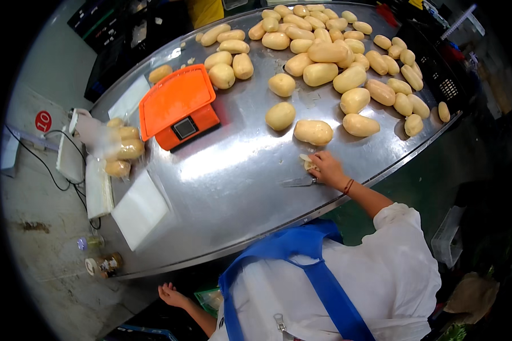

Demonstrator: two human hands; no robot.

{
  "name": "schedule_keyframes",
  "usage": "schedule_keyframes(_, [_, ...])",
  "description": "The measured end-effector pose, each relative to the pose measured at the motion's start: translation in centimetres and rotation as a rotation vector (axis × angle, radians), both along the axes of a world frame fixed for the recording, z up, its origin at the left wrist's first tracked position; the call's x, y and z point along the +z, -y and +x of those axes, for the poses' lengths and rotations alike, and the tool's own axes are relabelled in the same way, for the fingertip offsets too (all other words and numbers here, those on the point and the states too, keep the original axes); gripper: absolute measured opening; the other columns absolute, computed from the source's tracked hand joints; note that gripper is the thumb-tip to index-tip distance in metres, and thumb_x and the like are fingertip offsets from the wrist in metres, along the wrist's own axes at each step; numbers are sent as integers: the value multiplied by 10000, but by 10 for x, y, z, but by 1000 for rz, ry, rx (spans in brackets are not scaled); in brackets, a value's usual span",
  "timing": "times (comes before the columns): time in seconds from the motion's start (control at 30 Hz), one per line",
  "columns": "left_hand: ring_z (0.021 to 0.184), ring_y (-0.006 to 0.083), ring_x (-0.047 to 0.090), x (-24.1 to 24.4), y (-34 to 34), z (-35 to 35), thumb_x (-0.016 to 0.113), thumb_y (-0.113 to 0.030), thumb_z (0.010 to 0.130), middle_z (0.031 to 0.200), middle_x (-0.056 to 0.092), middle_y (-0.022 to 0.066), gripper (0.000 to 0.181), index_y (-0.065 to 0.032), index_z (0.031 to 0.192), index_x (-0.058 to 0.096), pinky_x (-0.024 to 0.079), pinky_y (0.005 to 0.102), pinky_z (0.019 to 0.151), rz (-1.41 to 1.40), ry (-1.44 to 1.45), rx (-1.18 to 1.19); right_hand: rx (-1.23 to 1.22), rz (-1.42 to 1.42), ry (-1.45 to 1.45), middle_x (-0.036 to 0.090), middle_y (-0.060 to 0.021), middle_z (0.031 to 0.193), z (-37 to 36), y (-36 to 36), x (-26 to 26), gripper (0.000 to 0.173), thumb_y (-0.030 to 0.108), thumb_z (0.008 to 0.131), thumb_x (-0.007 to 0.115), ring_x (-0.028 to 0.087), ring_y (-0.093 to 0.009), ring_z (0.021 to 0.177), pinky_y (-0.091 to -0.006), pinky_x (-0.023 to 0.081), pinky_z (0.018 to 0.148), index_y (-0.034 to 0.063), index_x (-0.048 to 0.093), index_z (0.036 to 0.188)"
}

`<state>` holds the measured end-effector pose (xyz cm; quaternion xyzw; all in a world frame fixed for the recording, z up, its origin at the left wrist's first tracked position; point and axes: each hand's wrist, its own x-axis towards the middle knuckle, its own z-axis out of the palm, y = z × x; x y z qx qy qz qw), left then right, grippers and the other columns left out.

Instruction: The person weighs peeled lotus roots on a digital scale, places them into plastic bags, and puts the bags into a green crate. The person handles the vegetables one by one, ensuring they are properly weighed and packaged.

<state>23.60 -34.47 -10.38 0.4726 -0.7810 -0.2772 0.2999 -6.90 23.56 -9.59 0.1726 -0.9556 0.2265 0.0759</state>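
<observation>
My right hand (327,169) rests at the near edge of the steel table, its fingers closed around pale scraps (308,163), perhaps potato trimmings. A knife (298,182) lies flat just below that hand, blade pointing left; its handle end is partly hidden by the hand. Just beyond the fingers is a potato (313,132), with another potato (280,116) to its left and a third potato (361,125) to its right. My left hand (173,295) hangs off the table's front edge, palm up, fingers loosely apart, with nothing in it.
A large heap of potatoes (320,74) covers the far right of the table. An orange scale (177,104) stands left of centre. Bagged potatoes (126,147), white plastic sheets (141,211) and a jar (106,264) line the left end. A black crate (446,85) stands at right.
</observation>
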Motion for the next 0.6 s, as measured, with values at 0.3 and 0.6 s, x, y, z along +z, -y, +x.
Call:
schedule_keyframes(0.3, [773,185,585,26,-70,-209,480,-153,886,986,582,153,296,11,1132,467,481,282,669,466,-379,-377,229,-443,243,578,-178,880,-66,144,-16,336,179,757,573,537,-333,833,-414,443,742,56,556,1070])
schedule_keyframes(0.6, [752,164,591,26,-140,-267,490,-111,874,914,595,108,228,10,1066,508,465,251,657,522,-164,-712,273,-494,389,615,-127,684,-130,158,41,346,333,826,511,578,-289,646,-371,455,640,23,626,725])
